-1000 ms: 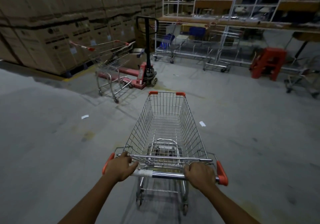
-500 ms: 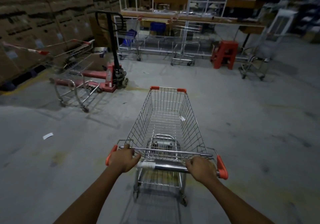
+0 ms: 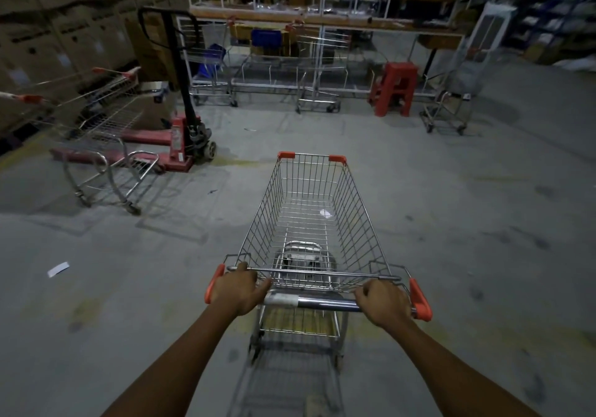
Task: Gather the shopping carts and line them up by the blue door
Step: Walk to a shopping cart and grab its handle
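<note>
Had the left grip (image 3: 240,290) curled over the handle bar (image 3: 322,302) toward its 9 o'clock end, just inside the orange cap. Had the right grip (image 3: 383,302) wrapped round the same bar toward 3 o'clock, fingers folded under, neither one spread. Found the shopping cart (image 3: 309,210) straight out at 12 o'clock on the concrete floor (image 3: 467,223), wire basket bare (save a pale scrap, possibly lying on the floor beneath the mesh).

Judged it light when empty, stiff in the frame and free on its casters, so apt to swing at the nose. Reckoned the bar the right place to take it, wide apart at both ends for steering, never by the thin wire sides.

Spotted a second cart (image 3: 106,145) at 10 o'clock, just beside a red pallet jack (image 3: 180,145). Made out more carts (image 3: 317,71) at 12 and 1 o'clock under the shelving, flanking a red stool (image 3: 395,89). Saw no blue door anywhere.
</note>
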Demonstrator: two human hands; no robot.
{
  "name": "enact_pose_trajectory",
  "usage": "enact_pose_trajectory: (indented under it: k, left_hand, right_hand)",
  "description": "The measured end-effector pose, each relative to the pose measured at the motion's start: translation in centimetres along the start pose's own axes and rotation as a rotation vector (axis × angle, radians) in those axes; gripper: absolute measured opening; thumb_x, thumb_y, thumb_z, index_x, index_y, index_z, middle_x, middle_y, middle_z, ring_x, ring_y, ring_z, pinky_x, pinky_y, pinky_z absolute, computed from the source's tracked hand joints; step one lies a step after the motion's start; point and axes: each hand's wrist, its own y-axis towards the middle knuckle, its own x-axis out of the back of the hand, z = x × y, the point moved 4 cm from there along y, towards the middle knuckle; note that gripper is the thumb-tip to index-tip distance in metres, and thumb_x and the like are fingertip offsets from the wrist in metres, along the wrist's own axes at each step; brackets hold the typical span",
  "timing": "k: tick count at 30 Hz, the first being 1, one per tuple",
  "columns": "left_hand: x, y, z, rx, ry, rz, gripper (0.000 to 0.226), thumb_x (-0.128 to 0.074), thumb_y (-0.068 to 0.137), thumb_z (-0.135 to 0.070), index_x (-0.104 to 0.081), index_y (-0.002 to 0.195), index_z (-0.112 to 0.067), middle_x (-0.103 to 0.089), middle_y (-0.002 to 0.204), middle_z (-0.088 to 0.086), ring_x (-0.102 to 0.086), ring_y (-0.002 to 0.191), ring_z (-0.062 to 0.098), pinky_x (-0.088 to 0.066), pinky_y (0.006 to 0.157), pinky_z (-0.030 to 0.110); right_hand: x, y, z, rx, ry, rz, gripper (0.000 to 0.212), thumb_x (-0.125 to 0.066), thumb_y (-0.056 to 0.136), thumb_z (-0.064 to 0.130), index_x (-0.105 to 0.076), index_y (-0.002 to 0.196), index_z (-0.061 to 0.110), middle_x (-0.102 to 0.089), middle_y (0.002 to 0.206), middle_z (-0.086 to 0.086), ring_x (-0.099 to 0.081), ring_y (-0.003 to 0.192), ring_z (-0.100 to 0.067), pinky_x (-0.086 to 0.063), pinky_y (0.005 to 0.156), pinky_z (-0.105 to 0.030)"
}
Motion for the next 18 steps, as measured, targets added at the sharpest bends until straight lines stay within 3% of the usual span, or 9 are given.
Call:
enact_pose_trajectory:
  k: [5,12,18]
  left_hand:
    - [0.6,3.0,-0.7,-0.013,0.011,0.003,0.088,0.001,0.083,-0.079,-0.072,0.099,-0.032,-0.057,0.137,-0.004,-0.064,0.106,0.009,-0.013,0.121,0.049]
    - [1.5,9.4,-2.9,-0.029,0.027,0.017,0.08,-0.007,0.087,-0.075,-0.072,0.098,-0.03,-0.053,0.144,0.0,-0.066,0.106,0.012,-0.01,0.121,0.048]
    - [2.4,15.2,-5.8,-0.051,0.052,0.02,0.082,-0.004,0.086,-0.074,-0.073,0.09,-0.029,-0.058,0.133,0.002,-0.066,0.099,0.015,-0.012,0.12,0.05]
  right_hand:
    - [0.4,2.4,-0.4,-0.025,0.013,-0.009,0.043,-0.044,0.091,0.047,-0.062,0.066,0.017,-0.058,0.059,0.003,-0.056,0.055,-0.012,-0.044,0.056,-0.025]
    - [1.6,8.5,-2.1,-0.028,-0.015,-0.01,0.043,-0.045,0.088,0.047,-0.063,0.065,0.015,-0.062,0.063,0.0,-0.058,0.058,-0.019,-0.045,0.059,-0.027]
    - [2.3,14.8,-4.5,-0.06,-0.007,-0.008,0.045,-0.043,0.088,0.053,-0.064,0.07,0.017,-0.063,0.07,-0.002,-0.063,0.071,-0.025,-0.047,0.068,-0.03]
